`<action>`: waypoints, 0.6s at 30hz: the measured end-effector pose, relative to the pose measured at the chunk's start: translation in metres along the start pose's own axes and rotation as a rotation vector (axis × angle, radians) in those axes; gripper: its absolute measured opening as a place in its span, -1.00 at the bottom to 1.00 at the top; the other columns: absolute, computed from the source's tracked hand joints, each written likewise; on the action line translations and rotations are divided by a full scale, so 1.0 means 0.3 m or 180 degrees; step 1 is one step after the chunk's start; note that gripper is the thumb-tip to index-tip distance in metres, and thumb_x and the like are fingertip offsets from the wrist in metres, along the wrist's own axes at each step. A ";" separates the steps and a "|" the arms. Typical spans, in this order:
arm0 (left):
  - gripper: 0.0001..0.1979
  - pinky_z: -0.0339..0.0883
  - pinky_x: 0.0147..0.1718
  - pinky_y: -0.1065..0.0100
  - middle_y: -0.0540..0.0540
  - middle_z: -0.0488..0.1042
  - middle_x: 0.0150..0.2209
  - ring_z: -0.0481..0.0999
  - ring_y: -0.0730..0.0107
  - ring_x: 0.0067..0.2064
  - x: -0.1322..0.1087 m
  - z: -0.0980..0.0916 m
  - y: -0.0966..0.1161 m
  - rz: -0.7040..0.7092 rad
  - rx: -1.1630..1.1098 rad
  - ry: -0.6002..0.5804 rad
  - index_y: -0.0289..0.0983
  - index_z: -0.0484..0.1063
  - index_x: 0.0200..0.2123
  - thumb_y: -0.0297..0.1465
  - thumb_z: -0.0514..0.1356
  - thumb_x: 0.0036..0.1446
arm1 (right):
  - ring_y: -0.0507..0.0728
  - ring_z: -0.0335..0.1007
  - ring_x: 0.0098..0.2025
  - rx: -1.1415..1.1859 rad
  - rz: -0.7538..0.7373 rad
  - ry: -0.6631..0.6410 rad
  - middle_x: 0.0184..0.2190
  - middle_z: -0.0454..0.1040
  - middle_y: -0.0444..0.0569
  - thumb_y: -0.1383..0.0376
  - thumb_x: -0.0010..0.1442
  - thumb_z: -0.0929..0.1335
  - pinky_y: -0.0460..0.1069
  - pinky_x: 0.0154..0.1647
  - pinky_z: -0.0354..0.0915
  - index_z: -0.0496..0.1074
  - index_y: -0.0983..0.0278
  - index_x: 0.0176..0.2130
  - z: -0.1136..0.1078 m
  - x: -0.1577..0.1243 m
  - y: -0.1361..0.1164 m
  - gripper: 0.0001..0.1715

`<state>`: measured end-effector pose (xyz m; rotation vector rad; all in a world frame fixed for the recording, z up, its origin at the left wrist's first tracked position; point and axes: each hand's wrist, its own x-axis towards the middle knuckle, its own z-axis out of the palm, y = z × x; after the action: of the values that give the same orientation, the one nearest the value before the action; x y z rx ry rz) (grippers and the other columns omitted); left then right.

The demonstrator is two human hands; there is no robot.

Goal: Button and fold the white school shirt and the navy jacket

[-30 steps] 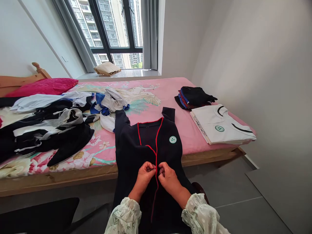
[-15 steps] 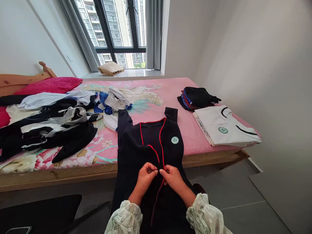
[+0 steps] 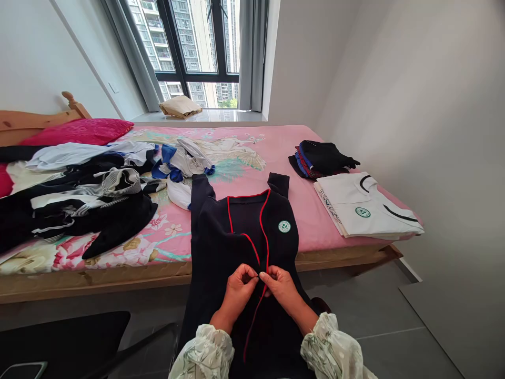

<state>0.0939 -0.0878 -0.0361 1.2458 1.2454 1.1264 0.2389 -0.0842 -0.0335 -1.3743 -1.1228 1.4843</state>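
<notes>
A black jacket (image 3: 213, 252) with red piping and a round green-and-white badge lies over the bed's front edge and hangs down toward me. My left hand (image 3: 241, 288) pinches its left front edge between thumb and fingers. Close beside it, my right hand (image 3: 279, 287) is closed on the red-piped right front edge. The fingertips of both hands nearly meet at the middle of the front opening. Whatever small part sits between the fingertips is too tiny to make out.
A pink floral bed (image 3: 276, 139) spans the view. Tangled clothes (image 3: 90, 195) are heaped at its left beside a red pillow (image 3: 84, 131). To the right lie folded white shirts (image 3: 347, 210) and a dark folded pile (image 3: 323, 158). A black chair (image 3: 67, 342) stands at lower left.
The view has shifted slightly. My hands stay at the jacket's front opening, their fingertips now a little closer together.
</notes>
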 end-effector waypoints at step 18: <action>-0.88 0.25 -0.34 0.43 0.05 0.35 -0.44 0.35 0.48 -0.38 -0.011 -0.013 -0.003 0.0006 -0.0235 -0.0319 -0.25 0.29 -0.45 -0.45 0.22 -0.08 | 0.01 0.25 -0.44 -0.2202 -0.1267 -0.0049 -0.51 0.36 -0.14 0.39 -0.01 0.30 -0.10 -0.38 0.17 0.32 0.27 -0.49 -0.008 -0.021 -0.038 -0.95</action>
<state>0.0899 -0.0910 -0.0365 1.2330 1.1186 1.0883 0.2416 -0.0869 -0.0207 -1.4510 -1.9015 0.8439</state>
